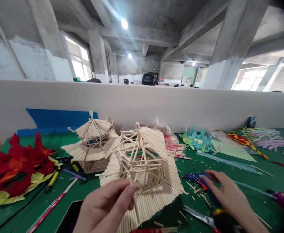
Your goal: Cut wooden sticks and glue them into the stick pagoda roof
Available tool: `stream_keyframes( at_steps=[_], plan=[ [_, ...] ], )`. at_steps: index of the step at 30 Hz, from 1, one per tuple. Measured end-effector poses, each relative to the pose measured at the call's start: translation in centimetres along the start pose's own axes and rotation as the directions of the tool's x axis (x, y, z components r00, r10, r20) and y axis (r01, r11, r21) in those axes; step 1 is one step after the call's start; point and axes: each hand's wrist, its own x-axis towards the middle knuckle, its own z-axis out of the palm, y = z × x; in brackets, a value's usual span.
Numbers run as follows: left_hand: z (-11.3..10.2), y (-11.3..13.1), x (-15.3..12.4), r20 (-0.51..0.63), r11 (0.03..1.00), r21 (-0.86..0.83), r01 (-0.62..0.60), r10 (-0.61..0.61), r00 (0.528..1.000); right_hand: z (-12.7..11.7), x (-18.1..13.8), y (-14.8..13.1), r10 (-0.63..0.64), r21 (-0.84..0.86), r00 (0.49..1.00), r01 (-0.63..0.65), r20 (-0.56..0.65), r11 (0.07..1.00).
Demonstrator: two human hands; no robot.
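My left hand (108, 205) is closed in a pinch on a thin wooden stick (136, 208), in front of a half-roofed pavilion model (139, 155) made of pale sticks. Bare ribs meet at a peak on the model; the lower roof is covered with close-set sticks. To the right, my right hand (229, 194) has its fingers and thumb around a blue glue gun (196, 177) lying low over the table. Part of the gun is hidden by the hand. Scissors (198, 216) lie just below it, among cut stick ends (205, 199).
Behind on the left stands another pavilion model (93, 145) with a covered roof. Red and yellow paper petals (23, 165) fill the left side. Blue-green paper leaves (197, 139), clear glue sticks (229, 161) and a purple-handled tool (283, 199) lie rightward. A white partition (142, 103) rises behind.
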Motion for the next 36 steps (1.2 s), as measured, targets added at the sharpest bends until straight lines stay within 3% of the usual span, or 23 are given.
stream_keyframes(
  at_steps=[3,5,7,9,13,21,23,25,28,32,36],
  plan=[
    [1.2,1.3,1.4,0.061,0.988,-0.113,0.103,-0.097,0.993,-1.7,-2.4,-7.2,-0.276,0.192,0.961,0.272,-0.005,0.943],
    [2.0,2.3,2.2,0.107,0.971,-0.199,0.129,-0.109,0.988,-2.4,-3.8,-11.6,-0.513,0.304,0.857,0.478,0.043,0.824],
    [2.4,3.1,2.8,0.137,0.955,-0.250,0.160,-0.128,0.982,-2.5,-4.4,-14.8,-0.628,0.376,0.775,0.563,0.070,0.736],
    [2.5,3.4,3.1,0.151,0.942,-0.287,0.174,-0.135,0.979,-2.1,-4.5,-16.5,-0.660,0.435,0.749,0.576,0.058,0.692],
    [2.0,3.3,3.4,0.133,0.915,-0.353,0.193,-0.155,0.979,-1.2,-3.8,-17.8,-0.653,0.535,0.756,0.533,0.048,0.655],
    [1.6,2.9,4.4,0.140,0.867,-0.435,0.242,-0.201,0.970,-1.7,-3.0,-20.1,-0.603,0.540,0.790,0.461,0.110,0.704],
    [1.0,2.5,4.5,0.115,0.919,-0.354,0.172,-0.140,0.983,-2.0,-2.1,-20.4,-0.590,0.524,0.794,0.444,0.147,0.727],
    [0.1,1.9,4.6,0.014,0.979,-0.202,0.035,-0.033,0.999,-2.3,-0.9,-20.5,-0.568,0.476,0.800,0.430,0.194,0.767],
    [-1.2,0.4,4.7,-0.157,0.979,0.117,-0.165,0.182,0.971,-2.3,1.1,-20.7,-0.545,0.365,0.797,0.441,0.260,0.820],
    [-2.0,-1.5,5.2,-0.085,0.846,0.362,-0.391,0.448,0.890,-1.8,2.9,-21.2,-0.557,0.224,0.777,0.511,0.293,0.830],
    [-1.5,-2.6,5.6,0.023,0.765,0.432,-0.478,0.521,0.853,-1.1,3.5,-21.7,-0.562,0.153,0.769,0.543,0.305,0.826]
  ],
)
